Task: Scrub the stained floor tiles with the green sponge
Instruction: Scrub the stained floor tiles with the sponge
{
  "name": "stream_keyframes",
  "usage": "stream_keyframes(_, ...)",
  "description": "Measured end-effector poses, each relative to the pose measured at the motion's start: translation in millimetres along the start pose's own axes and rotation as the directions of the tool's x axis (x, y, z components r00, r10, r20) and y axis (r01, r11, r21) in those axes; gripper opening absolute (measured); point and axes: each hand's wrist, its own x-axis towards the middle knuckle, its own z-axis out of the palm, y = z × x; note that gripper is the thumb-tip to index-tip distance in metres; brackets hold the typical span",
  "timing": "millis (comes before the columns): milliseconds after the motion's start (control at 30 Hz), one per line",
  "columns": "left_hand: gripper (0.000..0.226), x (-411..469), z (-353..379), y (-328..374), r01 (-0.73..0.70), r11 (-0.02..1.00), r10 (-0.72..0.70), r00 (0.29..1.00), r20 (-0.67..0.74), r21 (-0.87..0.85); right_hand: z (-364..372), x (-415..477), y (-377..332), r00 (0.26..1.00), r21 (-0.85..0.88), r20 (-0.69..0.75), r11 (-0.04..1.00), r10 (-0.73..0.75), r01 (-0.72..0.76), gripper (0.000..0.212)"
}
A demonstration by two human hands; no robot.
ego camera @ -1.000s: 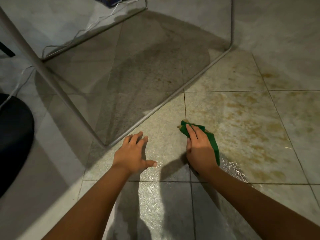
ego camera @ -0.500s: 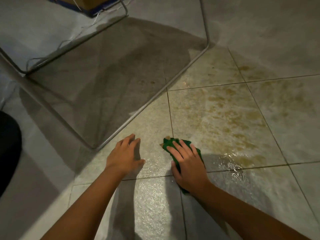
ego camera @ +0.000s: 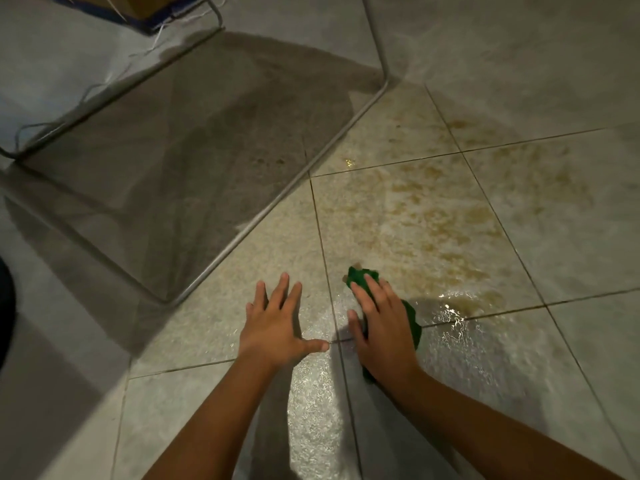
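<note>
Now green sponge (ego camera: 412, 315) flat beneath right hand (ego camera: 384, 329), wet floor tiles (ego camera: 433, 220)

A bent grey metal tube frame (ego camera: 263, 207) stands ahead; a brown cardboard box (ego camera: 138, 5) sits beyond its far bar.

Dim, warm light overall. Glare on wet floor tiles (ego camera: 450, 315), lower centre-right. Heavy shadow under metal frame (ego camera: 277, 201). Wide-angle bend at edges; corners soft & murky.
</note>
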Motion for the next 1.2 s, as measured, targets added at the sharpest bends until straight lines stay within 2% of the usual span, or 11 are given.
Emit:
stream_keyframes(67,0.113,0.8,0.0,0.2,0.001,1.0,-0.001,1.0,-0.006,-0.006,7.2,10.9,-10.4,0.994,-0.03,0.046,0.995,-0.097,0.099,0.047)
stream_keyframes(167,0.113,0.8,0.4,-0.4,-0.001,1.0,0.001,1.0,-0.015,-0.013,16.4,25.8,-10.4,0.981,0.008,0.036,0.982,-0.189,0.189,0.035)
stream_keyframes(300,0.113,-0.2,-0.8,-0.9,0.0,1.0,-0.001,1.0,-0.018,-0.02,3.2,33.9,3.9,0.986,0.047,0.044,0.986,-0.159,0.157,0.037)
stream_keyframes(433,0.113,-0.3,-0.6,-2.4,-0.016,1.0,0.016,1.0,-0.015,-0.017,-21.2,16.5,31.3,0.999,-0.005,0.041,1.0,-0.006,0.007,0.037)
stream_keyframes(567,0.113,0.1,1.5,-3.8,-0.022,1.0,0.021,0.999,-0.025,-0.022,-25.8,-18.7,35.8,1.0,0.011,-0.017,1.0,-0.002,0.002,0.04)
stream_keyframes(700,0.113,0.3,1.3,-3.8,-0.019,0.999,0.019,0.999,-0.027,-0.034,-13.1,-15.5,21.4,0.987,0.046,0.032,0.987,-0.156,0.154,0.038)
stream_keyframes(800,0.113,0.4,-0.2,-1.8,-0.016,1.0,0.016,1.0,-0.013,-0.015,-11.6,4.5,26.0,0.966,-0.006,0.083,0.97,-0.243,0.245,0.039)
stream_keyframes(933,0.112,0.1,-6.8,2.9,-0.013,0.999,0.013,1.0,0.005,0.05,-17.6,5.6,37.0,0.991,0.01,0.041,0.992,-0.125,0.125,0.036)
stream_keyframes(1033,0.116,-6.6,-5.4,10.4,-0.045,0.999,0.046,0.998,-0.032,0.011,-30.9,-11.2,57.1,1.0,-0.019,0.007,1.0,-0.018,0.019,0.042)
stream_keyframes(1133,0.119,-17.0,6.5,24.5,-0.072,0.997,0.071,0.997,-0.041,-0.01,-38.7,-38.1,62.0,0.997,0.006,-0.054,0.999,0.051,-0.05,0.039)
stream_keyframes(1200,0.119,-21.0,16.1,33.9,-0.068,0.997,0.07,0.996,-0.048,0.041,-34.8,-48.2,47.4,0.997,0.022,-0.053,0.998,0.06,-0.059,0.039)
